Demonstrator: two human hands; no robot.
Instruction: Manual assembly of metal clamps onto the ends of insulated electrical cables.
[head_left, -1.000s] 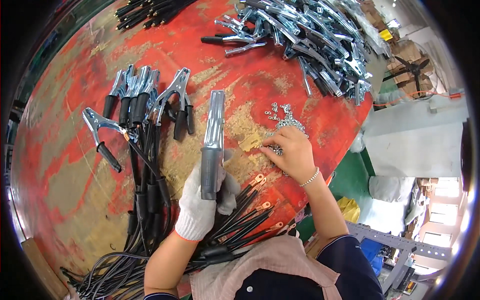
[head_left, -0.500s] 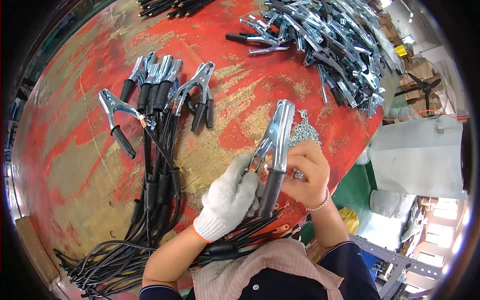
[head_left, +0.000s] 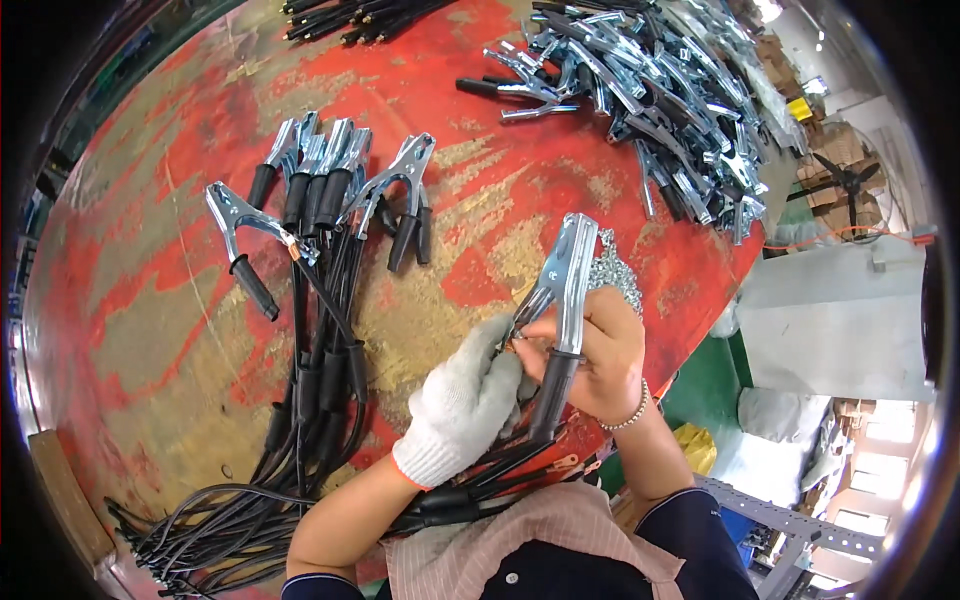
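Note:
My left hand, in a white knitted glove, is closed round a silver metal cable clamp with black handle sleeves, held above the table. A copper lug shows inside the clamp beside the gloved fingertips. My bare right hand reaches behind the clamp, its thumb and finger pinched at the lug. Whatever small part they hold is hidden. Small silver nuts lie heaped just beyond this hand. Black cables with copper lugs lie below both hands.
A large pile of loose clamps covers the far right of the red, worn table. To the left lie several clamps joined to black cables. More black cable ends sit at the far edge.
My right hand has moved left from beside the nuts, bringing its fingertips to the lug in the clamp. My left hand still holds the clamp, slightly shifted.

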